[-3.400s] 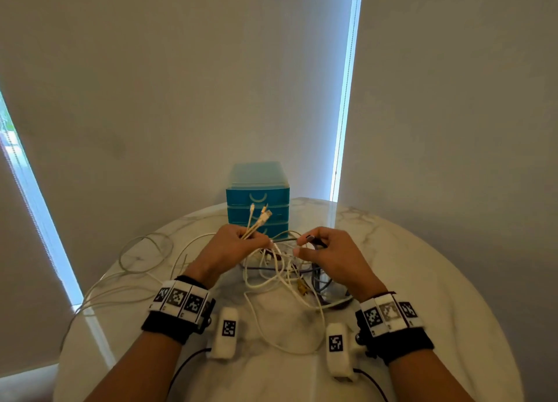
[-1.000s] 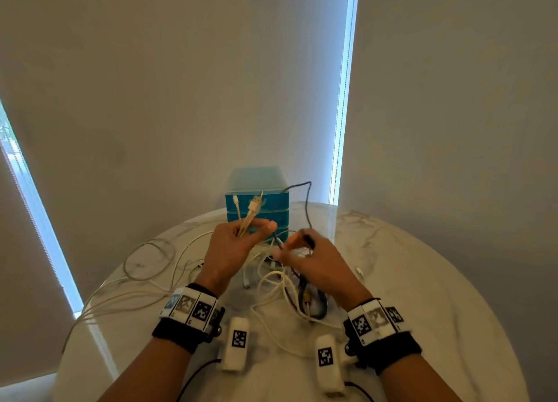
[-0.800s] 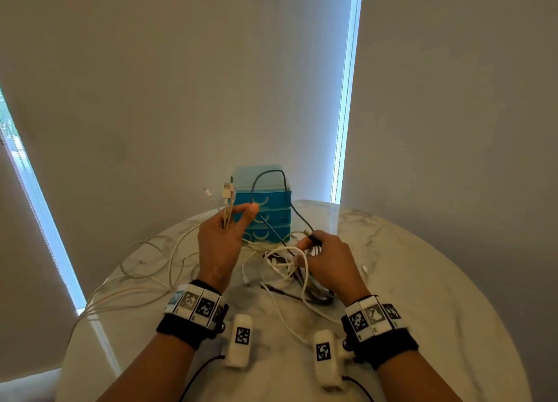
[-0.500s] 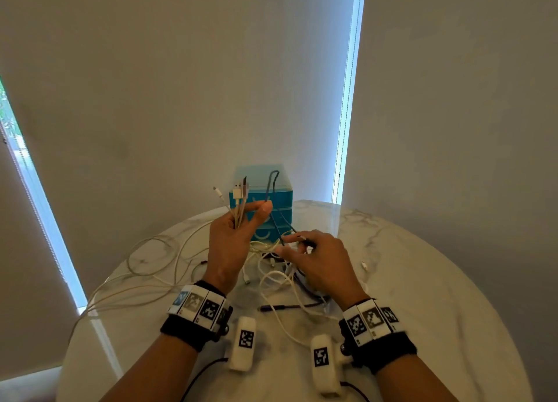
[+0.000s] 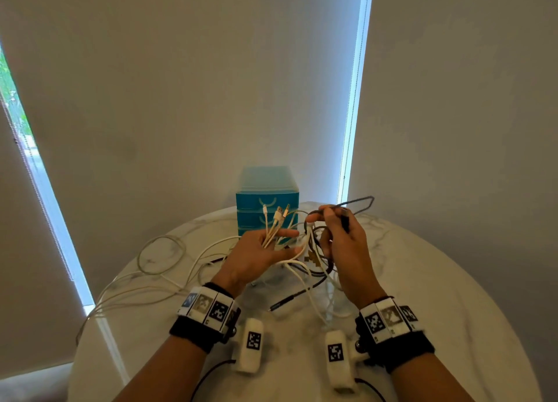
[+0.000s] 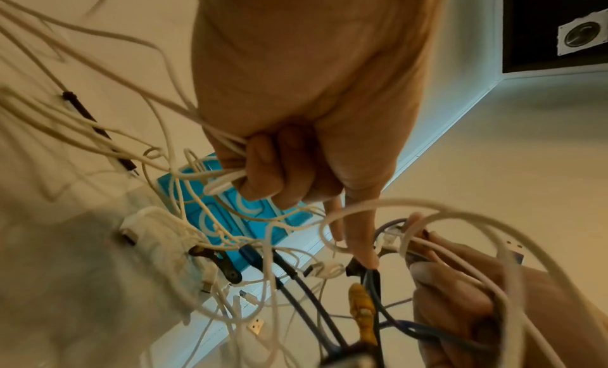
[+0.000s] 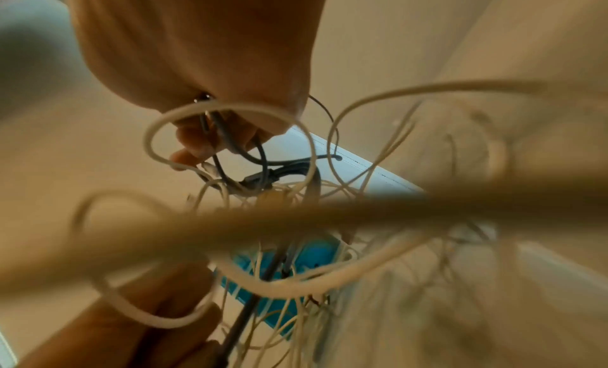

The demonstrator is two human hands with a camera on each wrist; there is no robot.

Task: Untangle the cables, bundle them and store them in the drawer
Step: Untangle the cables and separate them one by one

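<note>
A tangle of white and dark cables point(image 5: 311, 259) hangs between my hands above the round marble table point(image 5: 437, 296). My left hand point(image 5: 256, 256) grips several white cable ends point(image 5: 276, 220), their plugs sticking up past the fingers; in the left wrist view the curled fingers point(image 6: 279, 170) clamp the white strands. My right hand point(image 5: 341, 241), raised a little to the right, pinches a dark grey cable point(image 5: 359, 202) that loops up behind it; the right wrist view shows the dark cable point(image 7: 230, 144) in its fingers. The teal drawer unit point(image 5: 267, 202) stands shut behind the hands.
Loose white cable loops point(image 5: 160, 253) trail over the table's left side towards its edge. A dark plug end point(image 5: 287, 302) lies on the table between my wrists. Blinds and a wall close in right behind the drawer unit.
My right hand has risen and moved right, drawing the dark cable up out of the tangle. The left hand dropped slightly, still holding the white ends.
</note>
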